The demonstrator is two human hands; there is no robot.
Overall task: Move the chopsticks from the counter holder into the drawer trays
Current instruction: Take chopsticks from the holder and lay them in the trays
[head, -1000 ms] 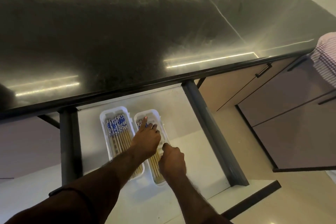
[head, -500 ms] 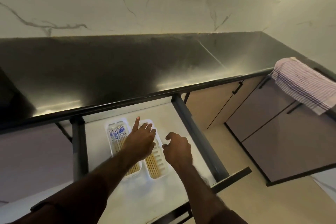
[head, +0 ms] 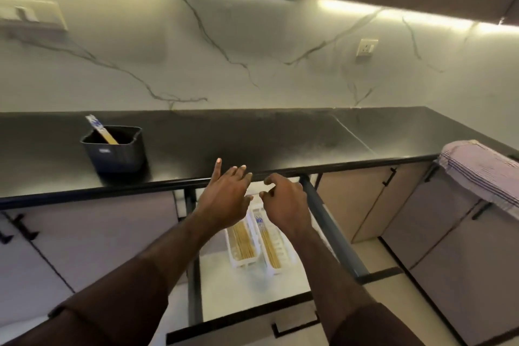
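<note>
Above the open drawer (head: 252, 292), the left hand (head: 226, 201) reaches forward, fingers spread, empty; the right hand (head: 283, 202) beside it hangs loosely curled, holding nothing.

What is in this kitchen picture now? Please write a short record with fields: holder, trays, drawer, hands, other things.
holder: dark holder on the black counter, chopsticks in holder leaning inside
trays: two white trays side by side in the drawer, both with chopsticks in trays lying flat
drawer: open drawer below the counter edge
hands: left hand fingers straight, holds nothing; right hand fingers loosely curled, holds nothing; both above the trays
other things: striped towel at the counter's right end; wall socket
</note>
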